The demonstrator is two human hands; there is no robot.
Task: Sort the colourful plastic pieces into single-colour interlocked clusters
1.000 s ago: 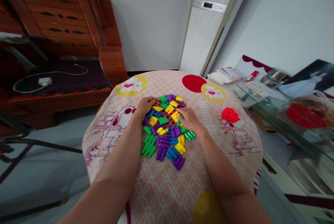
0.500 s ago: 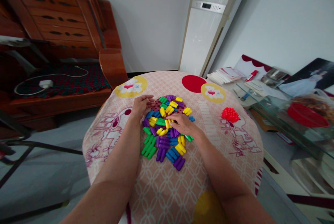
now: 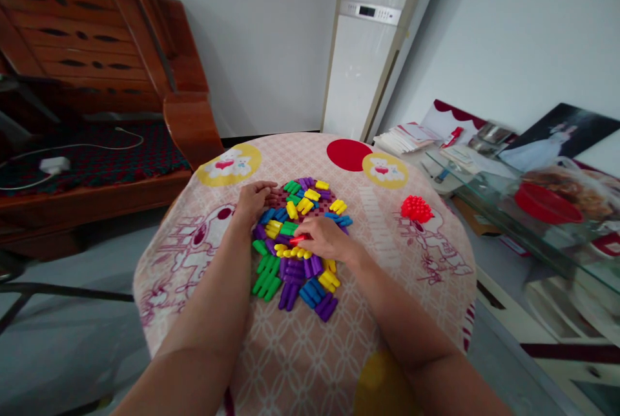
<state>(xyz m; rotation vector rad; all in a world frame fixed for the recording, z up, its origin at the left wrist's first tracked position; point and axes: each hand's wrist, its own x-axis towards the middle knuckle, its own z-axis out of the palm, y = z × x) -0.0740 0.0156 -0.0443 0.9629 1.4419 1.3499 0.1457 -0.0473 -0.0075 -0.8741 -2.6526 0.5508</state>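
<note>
Small plastic building pieces in green (image 3: 267,277), purple (image 3: 290,283), blue (image 3: 312,293) and yellow (image 3: 329,281) lie in a pile mid-table. Over the pile, my right hand (image 3: 322,238) pinches a red piece (image 3: 299,239), partly covered by the fingers. A row of yellow pieces (image 3: 293,252) lies just below that hand. My left hand (image 3: 253,201) rests at the pile's left edge, its fingers stretched out and holding nothing. A separate cluster of red pieces (image 3: 416,208) sits toward the table's right side.
A patterned cloth (image 3: 290,364) covers the round table. Right of it stands a glass shelf (image 3: 504,209) with papers (image 3: 405,138), a red basin (image 3: 547,203) and metal bowls (image 3: 493,134). A wooden bench (image 3: 191,122) with a white charger (image 3: 54,165) is at the left.
A red piece now shows in my right hand, which has shifted slightly. Yellow pieces under it now form a row. My left hand stays by the pile. The whole view has shifted a little.
</note>
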